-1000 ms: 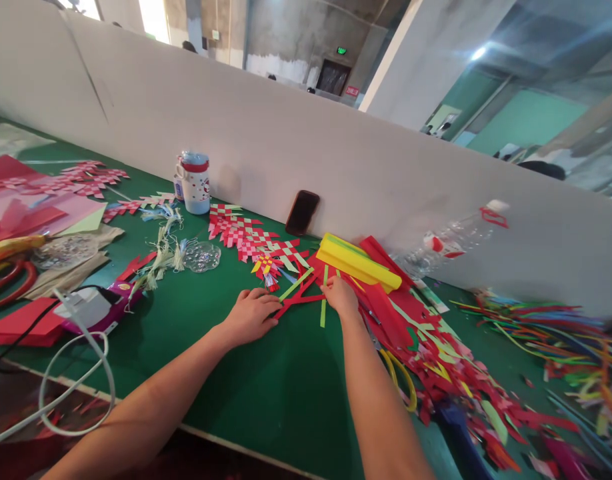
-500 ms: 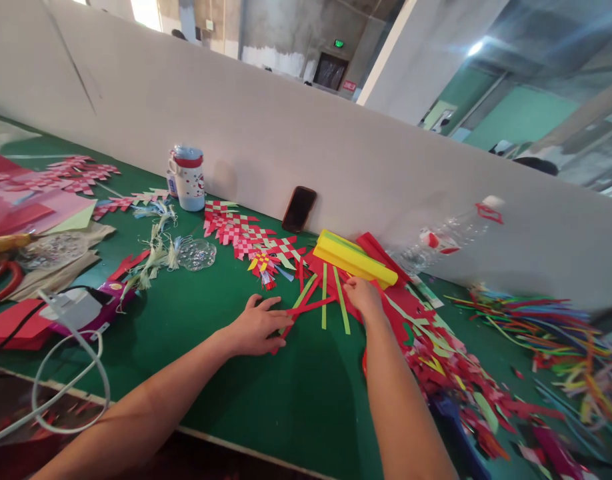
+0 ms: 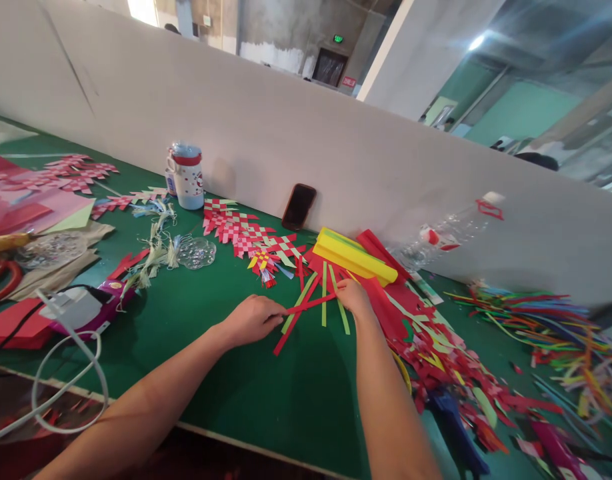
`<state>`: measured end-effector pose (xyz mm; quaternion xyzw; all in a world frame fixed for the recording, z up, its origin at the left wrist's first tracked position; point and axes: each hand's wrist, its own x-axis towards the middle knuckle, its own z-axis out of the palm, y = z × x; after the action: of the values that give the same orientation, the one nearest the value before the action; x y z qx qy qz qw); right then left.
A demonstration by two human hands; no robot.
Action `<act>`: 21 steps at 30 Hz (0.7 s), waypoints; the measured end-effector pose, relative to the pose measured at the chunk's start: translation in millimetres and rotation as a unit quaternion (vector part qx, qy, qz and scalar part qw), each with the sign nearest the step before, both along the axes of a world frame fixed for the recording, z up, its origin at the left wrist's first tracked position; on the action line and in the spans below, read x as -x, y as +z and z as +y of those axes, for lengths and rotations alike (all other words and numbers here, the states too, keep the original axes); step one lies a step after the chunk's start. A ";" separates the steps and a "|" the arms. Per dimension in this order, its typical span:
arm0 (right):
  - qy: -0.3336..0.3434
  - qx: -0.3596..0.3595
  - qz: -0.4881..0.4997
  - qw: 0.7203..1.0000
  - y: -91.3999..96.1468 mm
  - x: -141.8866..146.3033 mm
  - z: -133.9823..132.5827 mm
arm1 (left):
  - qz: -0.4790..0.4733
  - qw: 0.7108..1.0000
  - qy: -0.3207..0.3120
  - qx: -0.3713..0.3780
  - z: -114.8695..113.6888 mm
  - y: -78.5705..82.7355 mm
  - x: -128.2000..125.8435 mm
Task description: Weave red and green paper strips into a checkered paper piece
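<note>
A red paper strip (image 3: 312,304) stretches crosswise between my two hands. My left hand (image 3: 256,319) pinches its left end, and my right hand (image 3: 352,296) is closed at its right end. Beneath it, light green paper strips (image 3: 325,293) and another red strip (image 3: 287,337) fan out on the green table. Their far ends lie by the red paper and a folded yellow paper (image 3: 355,257) behind my hands. Left of these is a small woven yellow and red paper piece (image 3: 261,262) with a tassel.
Woven paper fish shapes (image 3: 241,230), a cup (image 3: 189,177) and a phone (image 3: 299,207) stand or lie along the wall. A plastic bottle (image 3: 449,233) leans at right, near red paper scraps (image 3: 451,360) and colourful strips (image 3: 531,320). A white charger (image 3: 76,307) with cable sits at left.
My left hand has gone from spread fingers to a pinch on the red strip's end. My right hand has shifted slightly left and toward me along the strip.
</note>
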<state>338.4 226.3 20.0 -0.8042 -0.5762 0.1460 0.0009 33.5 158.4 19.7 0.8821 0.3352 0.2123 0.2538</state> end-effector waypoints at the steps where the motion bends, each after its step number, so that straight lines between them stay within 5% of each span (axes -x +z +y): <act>1: 0.002 0.002 0.003 1.000 0.0 -0.1 -1.1 | -0.005 1.000 0.006 -0.001 0.6 -0.3 0.0; 14: -0.021 -0.008 0.041 0.999 5.3 11.0 -3.2 | -0.031 0.999 0.025 -0.001 0.1 -1.5 -0.7; 21: -0.065 -0.095 0.081 0.990 9.7 14.5 -13.2 | -0.061 0.997 0.050 0.009 -1.4 1.4 -1.7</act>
<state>323.9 213.1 29.8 -0.8218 -0.5320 0.1543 0.1335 35.3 157.0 21.2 0.8476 0.3646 0.2750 0.2703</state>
